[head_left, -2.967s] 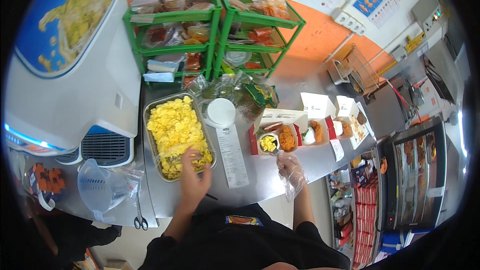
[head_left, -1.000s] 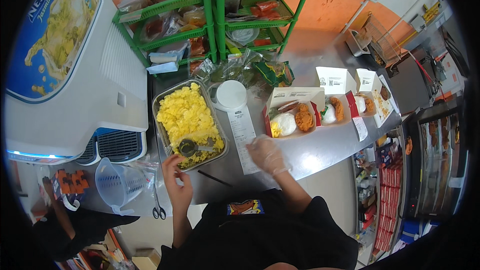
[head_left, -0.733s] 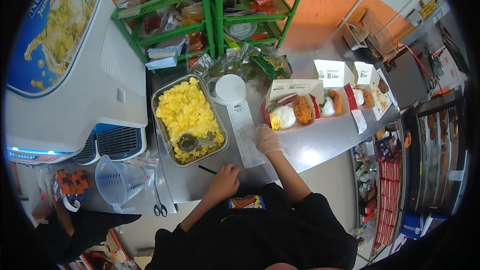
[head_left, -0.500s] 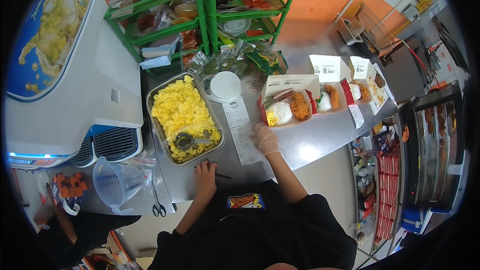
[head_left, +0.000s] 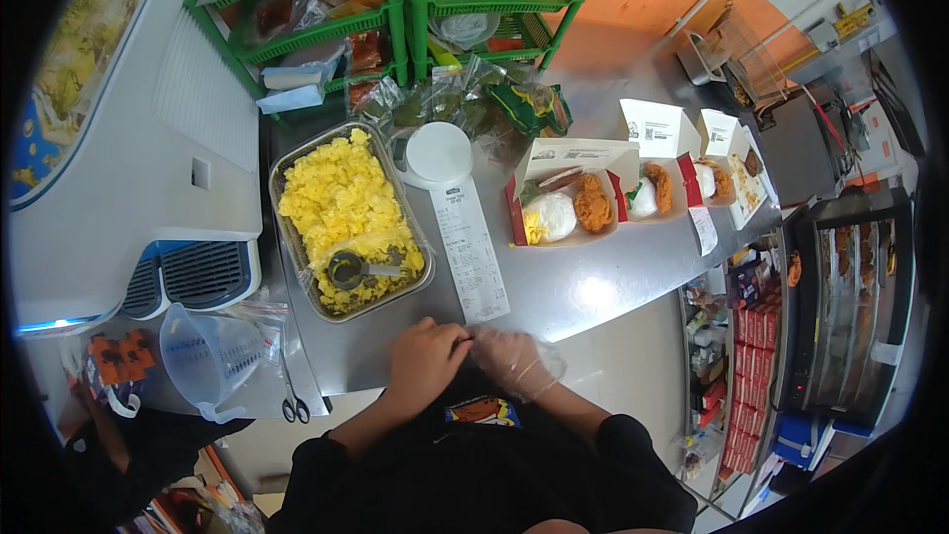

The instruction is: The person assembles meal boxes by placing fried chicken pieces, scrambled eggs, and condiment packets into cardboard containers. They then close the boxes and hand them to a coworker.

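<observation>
My bare left hand and my gloved right hand meet in front of my chest at the counter's near edge. Between their closed fingertips a dark bit of a thin black pen shows; most of it is hidden. Clear plastic covers my right hand. Just beyond the hands lies a long printed receipt, its top by a round white scale. To the left, a clear tray holds scrambled egg with a grey scoop resting in it. Open meal boxes with white rice and fried chicken stand at the right.
Green basket racks with bagged packets stand behind. A white dispenser fills the left, near a clear measuring jug and scissors. A display warmer stands right. Another person's arm shows lower left.
My right hand has come off the receipt's side and moved back to my left hand. My left hand has shifted slightly right and nearer me with the pen. The view has shifted slightly.
</observation>
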Demonstrator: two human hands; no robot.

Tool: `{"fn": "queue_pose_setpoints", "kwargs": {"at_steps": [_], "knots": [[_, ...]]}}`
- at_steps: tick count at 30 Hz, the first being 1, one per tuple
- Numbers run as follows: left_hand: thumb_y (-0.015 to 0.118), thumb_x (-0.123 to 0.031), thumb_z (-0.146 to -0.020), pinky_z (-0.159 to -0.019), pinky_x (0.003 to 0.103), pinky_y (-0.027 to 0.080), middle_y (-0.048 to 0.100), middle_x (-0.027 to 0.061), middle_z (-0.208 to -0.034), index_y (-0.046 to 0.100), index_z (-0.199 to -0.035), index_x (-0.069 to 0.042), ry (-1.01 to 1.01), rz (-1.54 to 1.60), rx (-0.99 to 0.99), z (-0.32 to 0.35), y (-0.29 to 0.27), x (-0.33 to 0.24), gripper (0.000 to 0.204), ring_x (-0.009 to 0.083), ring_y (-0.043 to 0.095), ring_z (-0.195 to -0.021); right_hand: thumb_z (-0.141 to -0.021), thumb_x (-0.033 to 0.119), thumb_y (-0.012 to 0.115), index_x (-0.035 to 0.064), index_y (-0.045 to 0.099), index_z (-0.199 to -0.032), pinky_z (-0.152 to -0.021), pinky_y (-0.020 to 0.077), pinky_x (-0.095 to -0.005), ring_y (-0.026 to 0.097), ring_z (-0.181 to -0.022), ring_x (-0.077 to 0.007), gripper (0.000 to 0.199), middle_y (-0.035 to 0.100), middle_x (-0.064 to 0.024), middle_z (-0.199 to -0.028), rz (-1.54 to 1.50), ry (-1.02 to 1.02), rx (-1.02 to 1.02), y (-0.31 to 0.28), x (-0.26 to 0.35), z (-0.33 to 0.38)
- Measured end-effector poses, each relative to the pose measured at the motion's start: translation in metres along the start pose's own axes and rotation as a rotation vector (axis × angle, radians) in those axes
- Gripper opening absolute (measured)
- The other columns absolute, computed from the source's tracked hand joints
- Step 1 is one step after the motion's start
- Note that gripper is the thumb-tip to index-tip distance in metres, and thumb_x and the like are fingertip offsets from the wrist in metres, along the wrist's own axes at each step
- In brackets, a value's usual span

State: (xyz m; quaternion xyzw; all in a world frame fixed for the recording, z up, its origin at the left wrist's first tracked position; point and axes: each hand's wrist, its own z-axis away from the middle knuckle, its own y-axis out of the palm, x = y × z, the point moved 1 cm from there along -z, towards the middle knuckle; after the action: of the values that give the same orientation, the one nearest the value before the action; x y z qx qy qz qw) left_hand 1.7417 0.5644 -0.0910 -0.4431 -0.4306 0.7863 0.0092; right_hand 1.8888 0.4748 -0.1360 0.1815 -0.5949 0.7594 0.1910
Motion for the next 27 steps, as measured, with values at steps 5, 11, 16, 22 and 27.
{"fn": "queue_pose_setpoints", "kwargs": {"at_steps": [5,11,16,22,27], "knots": [[0.068,-0.021,-0.085,-0.083,0.039,0.048,0.064,0.0107,-0.104,0.062,-0.118,-0.012,0.114,0.384,-0.289,-0.009,0.008,-0.018,0.035,0.0295,0.060,-0.095,-0.100,0.027,0.047,0.0039,0.065,-0.092,-0.052,0.0432,-0.0351,0.056,-0.055,-0.0190,0.031,0.057,-0.0071,-0.061,-0.704,0.358,-0.440,-0.016,-0.059,-0.019],[0.068,-0.024,-0.083,-0.098,0.044,0.037,0.056,0.0064,-0.123,0.063,-0.118,-0.016,0.217,-0.043,-0.349,-0.036,0.093,0.065,0.035,0.0286,0.046,-0.118,-0.102,0.025,0.046,0.0004,0.064,-0.090,-0.054,0.0416,-0.0291,0.052,-0.057,-0.0110,0.032,0.056,0.0000,-0.064,-0.835,0.275,-0.622,0.014,-0.060,-0.076],[0.072,-0.027,-0.078,-0.103,0.046,0.029,0.054,0.0023,-0.123,0.068,-0.106,-0.018,0.127,-0.138,-0.402,-0.036,0.114,0.075,0.030,0.0270,0.043,-0.122,-0.098,0.019,0.053,0.0017,0.062,-0.092,-0.058,0.0468,-0.0318,0.061,-0.062,-0.0210,0.020,0.063,-0.0091,-0.071,-0.632,0.194,-0.650,0.028,-0.057,-0.104],[0.074,-0.028,-0.075,-0.103,0.046,0.028,0.055,-0.0015,-0.123,0.068,-0.103,-0.019,0.098,-0.114,-0.410,-0.036,0.113,0.074,0.030,0.0260,0.043,-0.123,-0.095,0.019,0.058,0.0052,0.062,-0.094,-0.059,0.0505,-0.0436,0.064,-0.069,-0.0382,0.015,0.065,-0.0162,-0.078,-0.328,0.215,-0.673,0.035,-0.064,-0.110],[0.073,-0.028,-0.076,-0.104,0.046,0.028,0.055,-0.0015,-0.123,0.068,-0.103,-0.020,0.107,-0.116,-0.410,-0.037,0.112,0.074,0.029,0.0261,0.043,-0.123,-0.098,0.017,0.053,0.0015,0.060,-0.093,-0.063,0.0506,-0.0369,0.065,-0.071,-0.0279,0.018,0.066,-0.0133,-0.077,-0.442,0.193,-0.629,0.046,-0.079,-0.102]]}}
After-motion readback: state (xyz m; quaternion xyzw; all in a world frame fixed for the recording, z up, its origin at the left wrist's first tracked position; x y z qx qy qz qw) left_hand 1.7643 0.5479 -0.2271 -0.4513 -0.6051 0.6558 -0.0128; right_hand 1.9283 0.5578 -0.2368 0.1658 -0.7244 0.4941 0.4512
